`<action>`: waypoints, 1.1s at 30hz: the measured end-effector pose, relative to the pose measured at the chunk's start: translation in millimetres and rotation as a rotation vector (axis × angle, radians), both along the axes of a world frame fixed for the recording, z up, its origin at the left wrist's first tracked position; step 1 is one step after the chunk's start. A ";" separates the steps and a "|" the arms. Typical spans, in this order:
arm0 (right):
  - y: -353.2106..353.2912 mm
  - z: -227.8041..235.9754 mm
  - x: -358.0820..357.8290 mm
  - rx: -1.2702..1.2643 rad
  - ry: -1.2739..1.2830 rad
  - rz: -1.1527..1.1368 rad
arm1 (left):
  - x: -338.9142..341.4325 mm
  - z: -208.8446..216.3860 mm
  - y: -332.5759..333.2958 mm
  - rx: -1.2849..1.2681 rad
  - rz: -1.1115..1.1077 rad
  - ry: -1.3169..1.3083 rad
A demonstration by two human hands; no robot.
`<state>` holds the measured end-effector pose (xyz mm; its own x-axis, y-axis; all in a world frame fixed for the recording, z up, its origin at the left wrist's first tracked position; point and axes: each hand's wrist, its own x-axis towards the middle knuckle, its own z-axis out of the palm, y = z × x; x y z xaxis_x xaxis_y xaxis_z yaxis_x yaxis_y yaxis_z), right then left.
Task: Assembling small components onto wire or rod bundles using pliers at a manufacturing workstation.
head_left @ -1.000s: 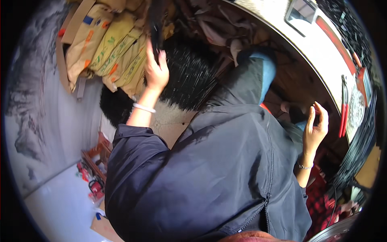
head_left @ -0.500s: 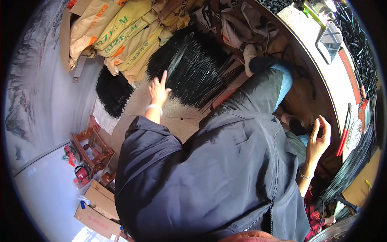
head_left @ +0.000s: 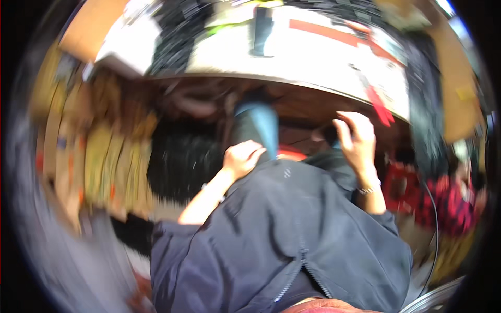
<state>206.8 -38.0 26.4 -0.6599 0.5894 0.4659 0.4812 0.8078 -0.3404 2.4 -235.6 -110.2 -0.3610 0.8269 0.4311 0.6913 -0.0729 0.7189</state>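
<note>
The picture is blurred by motion. My left hand (head_left: 242, 157) has its fingers curled and rests at the top of my dark jacket (head_left: 292, 235), beside my blue trouser leg (head_left: 259, 125); nothing shows in it. My right hand (head_left: 357, 136) is raised just under the curved edge of the white table (head_left: 313, 57), fingers bent around a small dark shape that I cannot make out. A black pile of thin strands (head_left: 182, 156) lies left of my left hand, apart from it.
Yellow sacks (head_left: 104, 156) are stacked at the left. A red-handled tool (head_left: 376, 101) lies on the table near its edge, above my right hand. Dark bundles (head_left: 428, 120) hang at the right, with a red checked cloth (head_left: 454, 206) below them.
The view has swung toward the table. My left hand has left the black strands and drawn back to my jacket, its fingers now curled. My right hand stays raised by the table edge.
</note>
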 end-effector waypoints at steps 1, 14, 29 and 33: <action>9.4 -1.5 5.6 -0.030 0.032 -0.024 | 4.6 -2.6 6.5 -0.035 -0.027 0.034; 245.3 23.7 214.2 0.171 -0.278 -0.965 | 32.2 3.7 44.7 -0.207 -0.059 0.157; 320.3 6.3 211.3 0.255 -0.620 -1.067 | 29.7 3.8 43.7 -0.267 0.041 0.178; 319.6 6.9 218.8 0.224 -0.584 -1.092 | 29.7 4.6 43.8 -0.238 0.038 0.172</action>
